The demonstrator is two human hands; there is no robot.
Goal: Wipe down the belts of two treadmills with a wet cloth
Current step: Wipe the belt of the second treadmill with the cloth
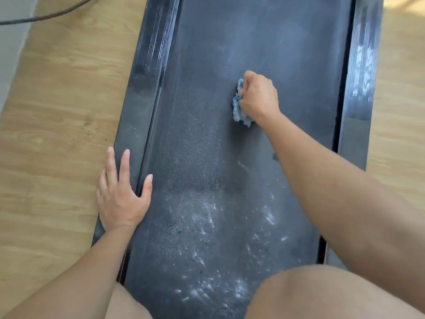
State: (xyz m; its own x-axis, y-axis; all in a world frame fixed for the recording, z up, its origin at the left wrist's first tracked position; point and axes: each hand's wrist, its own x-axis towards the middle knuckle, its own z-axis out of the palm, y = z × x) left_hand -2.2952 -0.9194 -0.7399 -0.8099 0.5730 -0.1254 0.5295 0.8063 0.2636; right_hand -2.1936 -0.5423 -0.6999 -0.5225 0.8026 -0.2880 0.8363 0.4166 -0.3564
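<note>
Right hand (258,97) grips cloth (239,107) on belt (207,146); left hand (122,192) flat.

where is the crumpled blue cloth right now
In the head view the crumpled blue cloth sits bunched in the right hand, pressed on the dark grey treadmill belt right of its centre, far from the left hand on the left side rail.

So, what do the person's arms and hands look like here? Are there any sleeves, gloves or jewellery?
No sleeves show: the left forearm and the right forearm are bare to the picture's edge. The left hand and the right hand wear no gloves. No ring, watch or bracelet is visible. The left fingernails look short and unpainted.
</note>
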